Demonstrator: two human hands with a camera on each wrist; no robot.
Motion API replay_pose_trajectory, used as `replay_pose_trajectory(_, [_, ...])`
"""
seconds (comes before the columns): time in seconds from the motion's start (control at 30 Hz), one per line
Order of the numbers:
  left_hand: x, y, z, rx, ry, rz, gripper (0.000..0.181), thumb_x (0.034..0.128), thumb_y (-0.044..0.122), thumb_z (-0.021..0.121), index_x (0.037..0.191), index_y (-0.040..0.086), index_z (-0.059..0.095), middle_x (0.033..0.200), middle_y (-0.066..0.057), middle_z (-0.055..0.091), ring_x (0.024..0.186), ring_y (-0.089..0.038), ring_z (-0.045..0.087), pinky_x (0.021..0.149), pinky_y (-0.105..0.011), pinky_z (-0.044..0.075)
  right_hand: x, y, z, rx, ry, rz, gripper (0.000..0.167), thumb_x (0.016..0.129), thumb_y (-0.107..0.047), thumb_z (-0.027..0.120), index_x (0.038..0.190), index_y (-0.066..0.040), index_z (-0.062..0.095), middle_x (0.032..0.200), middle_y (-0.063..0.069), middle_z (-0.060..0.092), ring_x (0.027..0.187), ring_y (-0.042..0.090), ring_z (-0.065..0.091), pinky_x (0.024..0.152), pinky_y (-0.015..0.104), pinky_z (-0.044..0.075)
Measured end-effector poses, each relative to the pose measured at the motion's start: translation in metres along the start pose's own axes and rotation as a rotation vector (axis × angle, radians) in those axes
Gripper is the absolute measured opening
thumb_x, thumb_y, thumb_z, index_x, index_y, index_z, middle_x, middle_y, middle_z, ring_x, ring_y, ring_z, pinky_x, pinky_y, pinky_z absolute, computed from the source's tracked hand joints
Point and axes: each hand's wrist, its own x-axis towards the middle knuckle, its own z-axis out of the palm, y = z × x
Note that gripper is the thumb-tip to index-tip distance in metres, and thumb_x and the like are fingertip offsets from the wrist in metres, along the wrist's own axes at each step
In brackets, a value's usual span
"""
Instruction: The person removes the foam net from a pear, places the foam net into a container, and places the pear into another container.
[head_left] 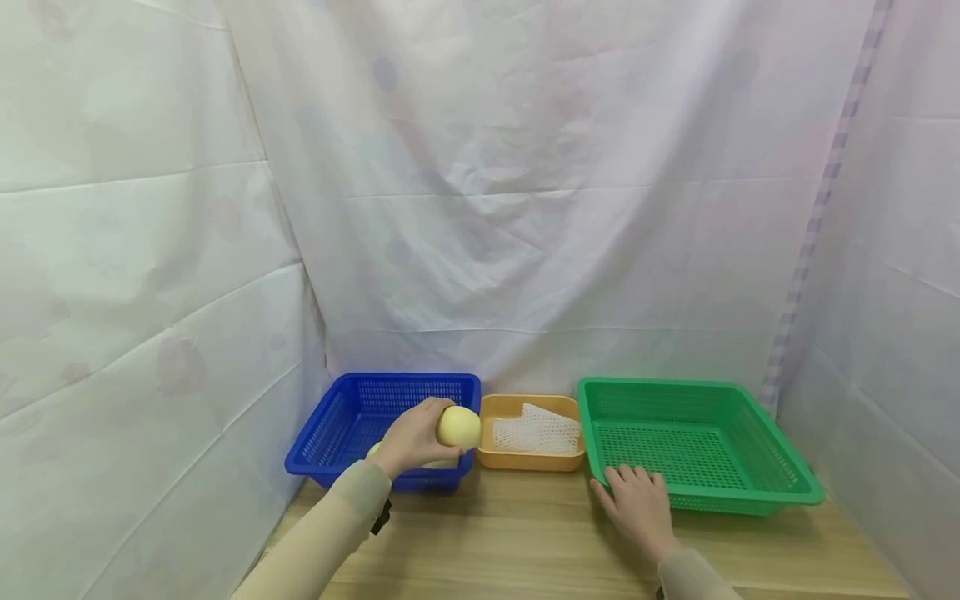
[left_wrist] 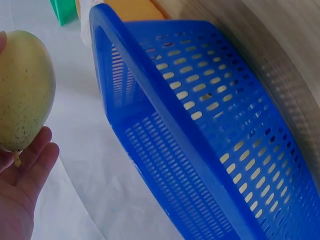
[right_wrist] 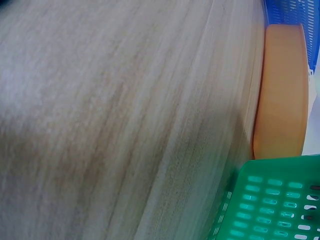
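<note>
My left hand (head_left: 414, 435) grips a pale yellow pear (head_left: 459, 427) and holds it up over the right front part of the blue basket (head_left: 322, 433). In the left wrist view the speckled pear (left_wrist: 25, 90) has a short stem, with fingertips around it. More pale yellow fruit lies in the basket, mostly hidden behind my hand and the basket wall. My right hand (head_left: 639, 507) rests with loose fingers at the near left rim of the green basket (head_left: 772, 442). The right wrist view does not show this hand.
Between the two baskets stands an orange tray (head_left: 495, 460) holding white foam netting sleeves (head_left: 540, 429). All three containers sit on a wooden table (head_left: 480, 542). White cloth (head_left: 525, 250) hangs behind them and at both sides.
</note>
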Motion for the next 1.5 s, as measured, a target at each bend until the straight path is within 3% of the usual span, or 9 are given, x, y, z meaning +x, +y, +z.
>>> replay_pose_trajectory(0.37, [0.010, -0.011, -0.006, 0.002, 0.025, -0.080, 0.077, 0.0674, 0.045, 0.084, 0.131, 0.014, 0.053, 0.116, -0.001, 0.059, 0.089, -0.015, 0.059, 0.074, -0.037, 0.052, -0.001, 0.001, 0.000, -0.013, -0.010, 0.000, 0.030, 0.088, -0.046, 0.065, 0.092, -0.016, 0.066, 0.083, 0.002, 0.062, 0.073, 0.024, 0.054, 0.066, 0.044, 0.039])
replay_pose_trajectory(0.63, [0.018, -0.021, -0.009, 0.016, 0.042, -0.101, 0.074, 0.0684, 0.045, 0.082, 0.129, 0.012, 0.055, 0.113, -0.003, 0.060, 0.085, -0.016, 0.059, 0.069, -0.036, 0.051, -0.002, -0.001, 0.001, -0.009, 0.008, -0.007, 0.029, 0.087, -0.045, 0.067, 0.093, -0.016, 0.067, 0.082, 0.002, 0.062, 0.072, 0.023, 0.053, 0.066, 0.044, 0.040])
replay_pose_trajectory(1.2, [0.031, -0.051, -0.011, 0.040, 0.078, -0.192, 0.072, 0.0714, 0.043, 0.082, 0.128, 0.007, 0.055, 0.114, -0.010, 0.060, 0.091, -0.026, 0.061, 0.075, -0.046, 0.051, 0.000, 0.001, 0.003, 0.000, 0.067, -0.021, 0.026, 0.085, -0.042, 0.070, 0.086, -0.018, 0.063, 0.076, 0.000, 0.058, 0.067, 0.021, 0.050, 0.064, 0.043, 0.038])
replay_pose_trajectory(1.5, [0.033, -0.063, -0.008, 0.032, 0.092, -0.229, 0.071, 0.0722, 0.042, 0.081, 0.127, 0.005, 0.055, 0.111, -0.012, 0.059, 0.086, -0.025, 0.060, 0.072, -0.046, 0.049, 0.000, 0.000, 0.002, -0.012, 0.014, -0.005, 0.027, 0.088, -0.045, 0.066, 0.089, -0.018, 0.064, 0.078, 0.000, 0.059, 0.068, 0.021, 0.050, 0.065, 0.043, 0.039])
